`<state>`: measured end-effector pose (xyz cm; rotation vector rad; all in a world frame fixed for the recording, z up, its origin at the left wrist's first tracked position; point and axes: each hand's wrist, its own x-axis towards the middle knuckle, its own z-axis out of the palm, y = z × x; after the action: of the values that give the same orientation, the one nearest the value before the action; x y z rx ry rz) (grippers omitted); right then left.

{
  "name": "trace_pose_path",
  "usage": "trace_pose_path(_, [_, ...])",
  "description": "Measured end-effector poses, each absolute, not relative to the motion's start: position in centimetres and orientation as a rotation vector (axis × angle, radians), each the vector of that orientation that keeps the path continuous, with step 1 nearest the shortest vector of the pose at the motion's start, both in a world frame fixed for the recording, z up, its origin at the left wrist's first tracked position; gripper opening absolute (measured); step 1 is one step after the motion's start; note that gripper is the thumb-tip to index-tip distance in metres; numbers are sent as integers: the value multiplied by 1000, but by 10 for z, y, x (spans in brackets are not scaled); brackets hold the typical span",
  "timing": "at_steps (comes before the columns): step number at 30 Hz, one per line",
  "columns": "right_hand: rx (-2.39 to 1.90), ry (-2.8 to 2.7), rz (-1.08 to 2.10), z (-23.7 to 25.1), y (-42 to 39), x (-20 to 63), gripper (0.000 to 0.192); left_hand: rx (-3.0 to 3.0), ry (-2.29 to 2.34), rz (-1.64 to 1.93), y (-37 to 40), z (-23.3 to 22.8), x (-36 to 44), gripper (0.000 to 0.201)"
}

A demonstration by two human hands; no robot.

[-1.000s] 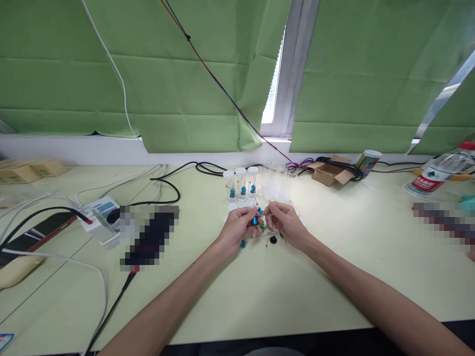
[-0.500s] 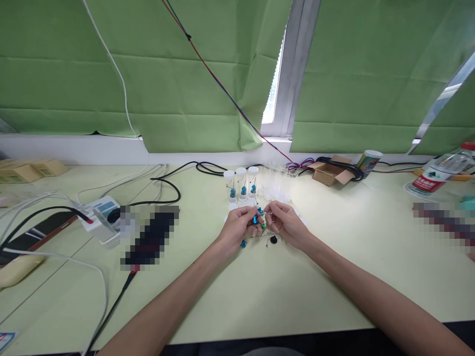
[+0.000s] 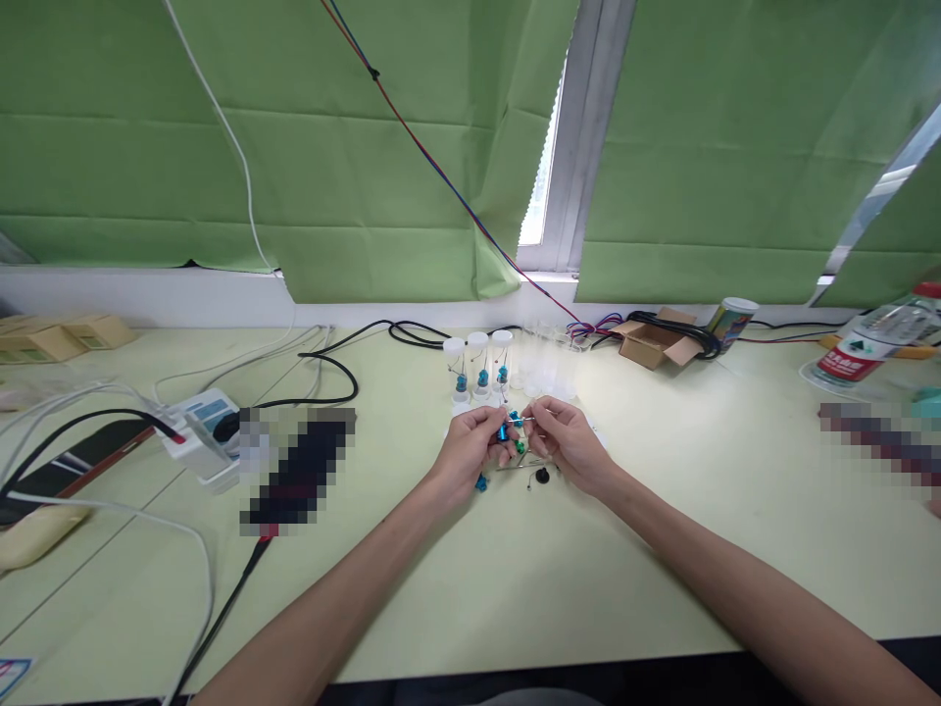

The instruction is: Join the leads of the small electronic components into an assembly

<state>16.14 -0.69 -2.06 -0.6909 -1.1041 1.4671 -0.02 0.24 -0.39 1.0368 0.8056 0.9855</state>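
Note:
My left hand (image 3: 471, 446) is closed around a small shiny blue part (image 3: 504, 431), its kind too small to make out. Pinched in the fingers of my right hand (image 3: 565, 441) is a thin metal rod (image 3: 520, 421), whose other end reaches the blue part. Below the hands lie a black round piece (image 3: 542, 476), a loose blue piece (image 3: 481, 482) and a small green piece (image 3: 520, 447). Just beyond stand three clear vials with white caps (image 3: 477, 365), each with a blue piece and thin wire inside.
Several clear empty-looking tubes (image 3: 548, 368) stand right of the capped vials. Farther back are an open cardboard box (image 3: 654, 343) with black cable and a can (image 3: 733, 324). A water bottle (image 3: 874, 343) is at right; a power strip (image 3: 210, 441) and cables lie at left.
The hands stay in nearly the same place. The blue part and the rod have shifted and turned slightly between the fingers.

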Motion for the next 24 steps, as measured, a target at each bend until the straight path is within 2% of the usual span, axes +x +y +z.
trace_pose_path(6, [-706, -1158, 1359, -21, -6, 161, 25, 1028, 814, 1010, 3, -5, -1, 29])
trace_pose_path(14, [-818, -1330, 1037, -17, -11, 160, 21, 1027, 821, 1005, 4, -5, -1, 28])
trace_pose_path(24, [-823, -1321, 1163, -16, -12, 160, 25, 1045, 827, 1016, 4, -7, -1, 29])
